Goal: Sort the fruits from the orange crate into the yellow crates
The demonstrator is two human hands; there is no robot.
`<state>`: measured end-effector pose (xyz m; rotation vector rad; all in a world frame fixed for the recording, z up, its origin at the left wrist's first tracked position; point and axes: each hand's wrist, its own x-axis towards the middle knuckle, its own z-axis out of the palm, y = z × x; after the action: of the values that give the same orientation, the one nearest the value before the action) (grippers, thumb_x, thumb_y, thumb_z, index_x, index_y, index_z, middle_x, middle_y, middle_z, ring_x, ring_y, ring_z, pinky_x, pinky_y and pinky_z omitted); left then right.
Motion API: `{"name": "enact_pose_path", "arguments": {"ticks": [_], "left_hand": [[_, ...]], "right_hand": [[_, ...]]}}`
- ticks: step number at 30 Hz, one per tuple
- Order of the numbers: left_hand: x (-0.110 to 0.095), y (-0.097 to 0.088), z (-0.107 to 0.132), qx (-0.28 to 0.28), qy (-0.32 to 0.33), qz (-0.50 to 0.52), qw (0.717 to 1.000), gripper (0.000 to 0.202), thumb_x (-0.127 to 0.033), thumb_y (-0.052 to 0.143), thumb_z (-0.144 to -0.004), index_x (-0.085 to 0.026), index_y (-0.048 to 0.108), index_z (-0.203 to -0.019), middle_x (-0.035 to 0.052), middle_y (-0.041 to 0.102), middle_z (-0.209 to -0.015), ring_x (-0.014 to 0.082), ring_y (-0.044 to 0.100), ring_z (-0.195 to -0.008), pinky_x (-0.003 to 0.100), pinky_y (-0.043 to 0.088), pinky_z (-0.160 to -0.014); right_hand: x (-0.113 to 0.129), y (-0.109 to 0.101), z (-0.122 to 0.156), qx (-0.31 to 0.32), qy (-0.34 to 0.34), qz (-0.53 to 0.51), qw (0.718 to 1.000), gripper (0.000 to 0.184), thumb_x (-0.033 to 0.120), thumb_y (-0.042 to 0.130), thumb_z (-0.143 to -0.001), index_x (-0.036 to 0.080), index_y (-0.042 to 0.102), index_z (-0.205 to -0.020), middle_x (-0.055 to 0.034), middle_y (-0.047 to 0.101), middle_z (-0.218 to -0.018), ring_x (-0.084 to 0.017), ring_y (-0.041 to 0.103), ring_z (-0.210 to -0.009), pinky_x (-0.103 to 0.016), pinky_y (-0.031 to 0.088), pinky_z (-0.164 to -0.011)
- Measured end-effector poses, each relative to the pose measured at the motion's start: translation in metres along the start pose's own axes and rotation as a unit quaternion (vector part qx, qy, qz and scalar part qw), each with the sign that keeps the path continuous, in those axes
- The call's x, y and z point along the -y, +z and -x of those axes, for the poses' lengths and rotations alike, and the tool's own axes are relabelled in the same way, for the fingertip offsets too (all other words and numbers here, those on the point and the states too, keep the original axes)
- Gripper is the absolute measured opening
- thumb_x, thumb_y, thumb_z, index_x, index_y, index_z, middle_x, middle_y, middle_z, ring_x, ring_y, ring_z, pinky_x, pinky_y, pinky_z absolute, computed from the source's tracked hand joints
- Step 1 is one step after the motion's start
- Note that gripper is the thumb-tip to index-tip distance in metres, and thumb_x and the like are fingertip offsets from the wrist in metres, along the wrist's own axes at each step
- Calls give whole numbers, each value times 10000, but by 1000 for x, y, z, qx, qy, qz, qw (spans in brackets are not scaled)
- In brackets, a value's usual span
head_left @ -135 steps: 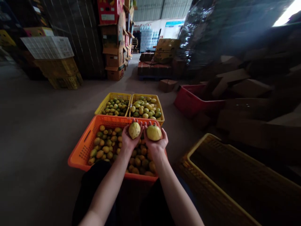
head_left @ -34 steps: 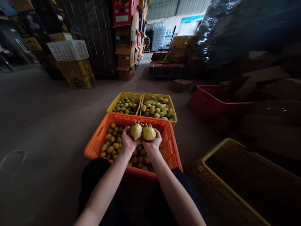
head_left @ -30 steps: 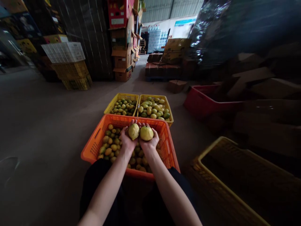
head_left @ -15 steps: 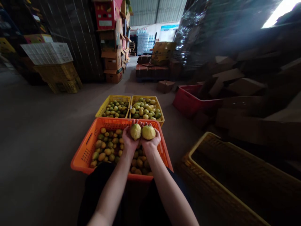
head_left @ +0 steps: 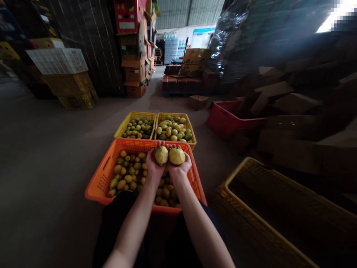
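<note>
My left hand (head_left: pixel 154 164) lies palm up, its fingers curled round a yellow-green, papaya-like fruit (head_left: pixel 161 155). Beside it my right hand (head_left: pixel 182 168) cradles a second fruit of the same look (head_left: pixel 176 156), rounder and slightly angular. The two hands are close together, with the fruits side by side and a narrow gap between them. Both are held above an orange plastic crate (head_left: pixel 96 178), which contains many orange and green fruits (head_left: pixel 128 178). My forearms and hands hide part of that crate's contents.
Two yellow crates (head_left: pixel 122 125) of green and yellow fruit stand just beyond the orange one. A large yellow crate (head_left: pixel 248 208) is at the right, with a red crate (head_left: pixel 223 117) and cardboard pieces (head_left: pixel 295 102) behind. Stacked boxes (head_left: pixel 135 70) rise at the back.
The view has shifted very slightly. Both hands keep the same hold on the two fruits, over the same crate.
</note>
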<state>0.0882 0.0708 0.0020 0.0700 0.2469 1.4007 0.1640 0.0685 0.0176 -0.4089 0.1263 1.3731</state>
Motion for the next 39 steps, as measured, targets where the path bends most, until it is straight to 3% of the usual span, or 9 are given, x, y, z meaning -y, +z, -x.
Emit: {"name": "enact_pose_path", "arguments": {"ticks": [12, 20, 25, 30, 35, 37, 39], "left_hand": [[-11, 12, 6, -30, 30, -34, 999, 379, -239, 353, -857, -157, 672, -1045, 75, 684, -1065, 190, 614, -1042, 310, 458, -947], [-24, 11, 7, -33, 72, -27, 996, 320, -206, 403, -823, -142, 697, -933, 68, 712, -896, 184, 650, -937, 305, 467, -921], [-32, -8, 5, -114, 74, 6, 991, 299, -212, 382, -802, -156, 676, -801, 43, 687, -738, 173, 665, -830, 276, 500, -847], [-28, -44, 11, -226, -6, -20, 974, 199, -227, 434, -772, -170, 623, -781, 31, 659, -745, 148, 649, -737, 241, 519, -754], [-16, -89, 35, -355, -92, -90, 926, 218, -178, 454, -756, -170, 558, -948, 69, 629, -832, 211, 630, -758, 377, 524, -720], [-22, -91, 37, -397, -94, -119, 905, 247, -176, 435, -783, -200, 504, -1019, 80, 615, -914, 229, 625, -808, 438, 511, -738], [-39, -73, 27, -396, -70, -145, 904, 247, -200, 442, -808, -236, 473, -1051, 80, 602, -1002, 225, 621, -859, 458, 496, -774]], "right_hand": [[-12, 7, 6, 17, 5, -15, 1000, 243, 262, 424, -669, 195, 617, -800, -11, 681, -702, -163, 650, -731, -344, 524, -846], [-28, 12, 8, 17, 22, -27, 999, 261, 258, 420, -676, 184, 620, -824, -23, 691, -735, -164, 657, -736, -334, 532, -823], [-30, 10, 10, -39, 89, -26, 995, 255, 226, 403, -664, 211, 609, -813, -2, 642, -599, -175, 650, -657, -340, 559, -703], [-17, 4, 9, -50, 117, -3, 992, 269, 231, 400, -666, 219, 604, -842, 0, 644, -597, -174, 646, -620, -325, 564, -627], [2, 2, 6, -56, 98, 12, 993, 250, 236, 395, -696, 235, 599, -840, 3, 666, -651, -171, 656, -644, -345, 567, -660], [6, 4, 7, -59, 94, 16, 994, 245, 236, 389, -701, 237, 598, -830, 3, 668, -656, -172, 659, -650, -353, 566, -675], [8, 5, 7, -57, 96, 18, 994, 243, 233, 386, -691, 233, 596, -815, 0, 666, -646, -170, 661, -656, -343, 565, -681]]}}
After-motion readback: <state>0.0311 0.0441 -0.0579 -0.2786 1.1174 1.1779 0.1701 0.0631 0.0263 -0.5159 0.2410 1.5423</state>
